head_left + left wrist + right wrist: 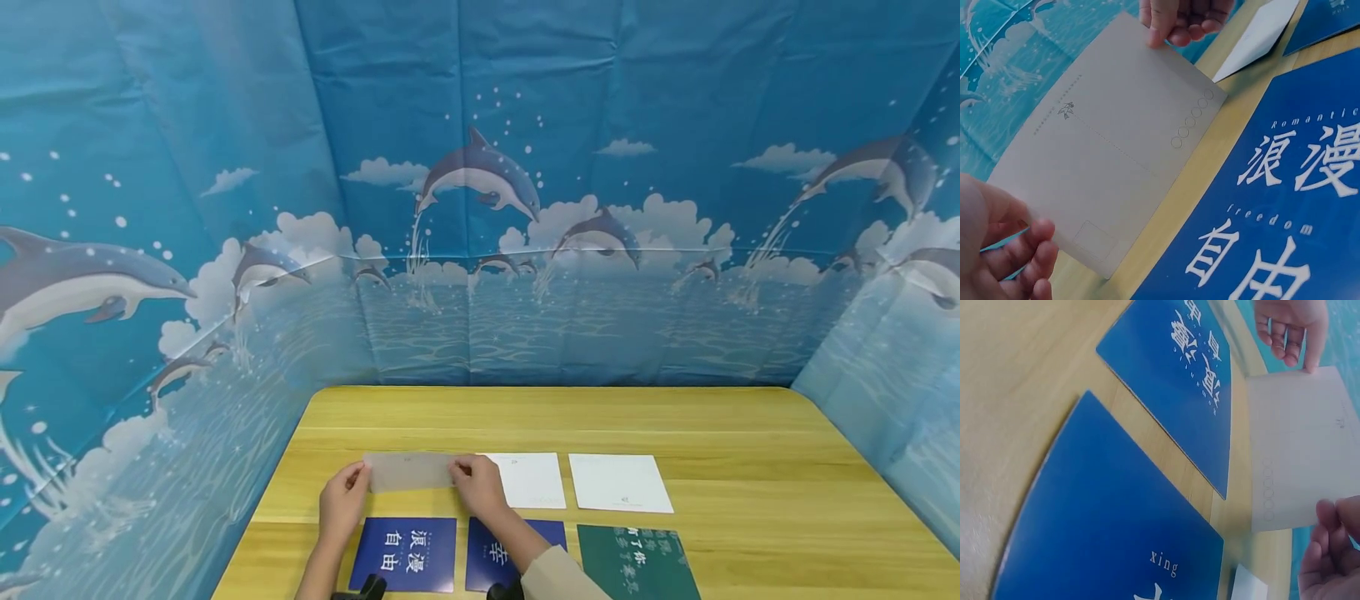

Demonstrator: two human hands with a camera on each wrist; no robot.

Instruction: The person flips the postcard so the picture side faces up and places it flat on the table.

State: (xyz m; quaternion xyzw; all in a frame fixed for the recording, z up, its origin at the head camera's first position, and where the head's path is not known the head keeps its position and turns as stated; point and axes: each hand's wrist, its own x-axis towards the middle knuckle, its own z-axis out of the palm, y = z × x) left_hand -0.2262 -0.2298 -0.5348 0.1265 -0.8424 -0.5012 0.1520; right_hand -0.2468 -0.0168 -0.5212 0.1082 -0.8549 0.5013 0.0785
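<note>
A postcard (409, 473) is held up over the far left part of the table, its pale back facing me. In the left wrist view the postcard (1110, 144) shows a small bird drawing, a row of circles and a stamp box. My left hand (345, 502) pinches one short edge between thumb and fingers. At the opposite edge my right hand (480, 487) pinches it too, as the right wrist view of that hand (1332, 556) also shows. Nearest below the postcard lies a blue card with white characters (403, 554).
Another blue card (487, 558), partly under my right forearm, and a green card (637, 562) lie in the near row. Two white cards (532, 483) (621, 483) lie behind them on the wooden table (787, 483). A dolphin-printed curtain (480, 333) surrounds the table.
</note>
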